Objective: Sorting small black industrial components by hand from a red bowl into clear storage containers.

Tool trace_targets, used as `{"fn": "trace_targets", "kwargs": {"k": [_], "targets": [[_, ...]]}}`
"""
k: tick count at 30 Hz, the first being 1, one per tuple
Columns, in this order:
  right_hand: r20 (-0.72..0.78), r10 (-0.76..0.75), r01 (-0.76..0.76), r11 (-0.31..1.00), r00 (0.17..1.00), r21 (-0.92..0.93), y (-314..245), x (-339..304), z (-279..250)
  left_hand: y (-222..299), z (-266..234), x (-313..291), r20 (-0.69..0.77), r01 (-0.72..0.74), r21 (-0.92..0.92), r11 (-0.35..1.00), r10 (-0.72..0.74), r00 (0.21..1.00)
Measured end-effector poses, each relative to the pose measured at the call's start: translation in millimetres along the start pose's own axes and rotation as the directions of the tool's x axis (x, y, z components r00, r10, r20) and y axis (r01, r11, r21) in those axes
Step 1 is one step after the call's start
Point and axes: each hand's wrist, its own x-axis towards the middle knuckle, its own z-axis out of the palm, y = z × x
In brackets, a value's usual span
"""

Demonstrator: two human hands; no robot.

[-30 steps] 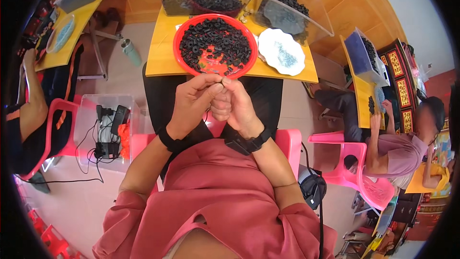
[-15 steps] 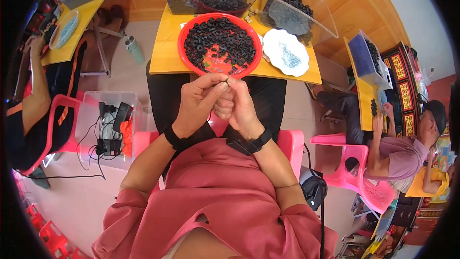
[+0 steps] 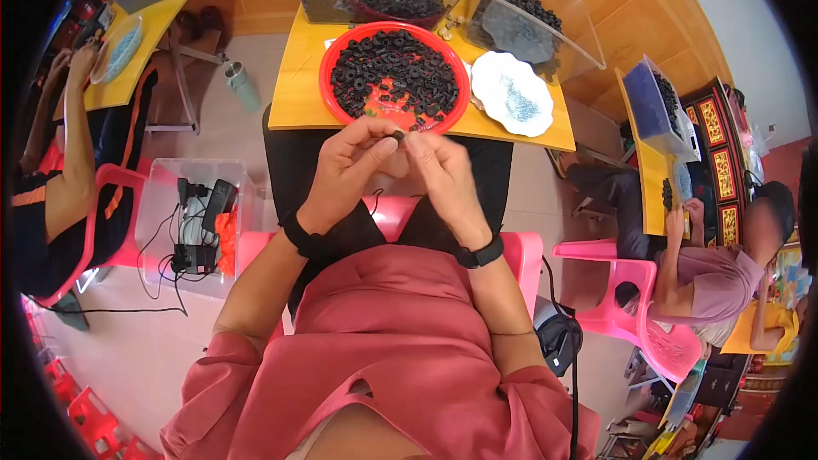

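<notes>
My left hand [image 3: 349, 166] pinches a small black ring-like part [image 3: 398, 135] between thumb and forefinger, just past the table's near edge. My right hand [image 3: 443, 179] is beside it, its fingertips pressed together close to the part; whether they hold something small is too blurred to make out. Beyond both hands, a round red tray [image 3: 326, 77] sits on the yellow table [image 3: 294, 111], heaped with black parts [image 3: 392, 64] of the same sort, its red bottom showing at the near side. Right of it lies a white scalloped plate [image 3: 490, 77] with tiny pale bluish pieces [image 3: 521, 104].
Behind the tray stand two clear bins [image 3: 375, 0] [image 3: 537, 25] of black parts. On the floor at left are a clear box [image 3: 158, 230] of cables and a green bottle [image 3: 241, 85]. Co-workers sit at tables left and right, the right one in a pink chair [image 3: 613, 290].
My hands have drawn slightly apart, the right moving rightward and its curled fingers straightening. The black part now shows in my left fingertips.
</notes>
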Motion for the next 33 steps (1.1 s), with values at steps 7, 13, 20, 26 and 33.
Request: {"fn": "trace_targets", "kwargs": {"k": [7, 13, 20, 26, 33], "targets": [[0.017, -0.355, 0.342, 0.886, 0.935, -0.312, -13.8, 3.5, -10.0, -2.0, -11.7, 3.6, 0.144, 0.154, -0.072, 0.985, -0.142, 0.979], [0.029, -0.346, 0.332, 0.869, 0.938, -0.365, -16.7, 2.2, -11.5, 3.5, -8.2, 5.4, 0.165, 0.218, -0.097, 0.971, -0.201, 0.966], [0.028, -0.250, 0.235, 0.858, 0.968, -0.457, -19.7, 0.2, -14.2, -2.4, -11.2, 3.7, 0.161, 0.228, 0.030, 0.973, -0.229, 0.960], [0.107, -0.263, 0.282, 0.831, 0.959, -0.479, -7.7, 4.9, -18.2, -3.5, -12.2, 3.9, 0.160, 0.235, 0.097, 0.967, -0.248, 0.955], [0.126, -0.132, 0.173, 0.891, 0.983, -0.420, -8.7, 5.3, -21.5, -11.3, -14.9, 4.9, 0.204, 0.294, -0.018, 0.956, -0.285, 0.937]]}}
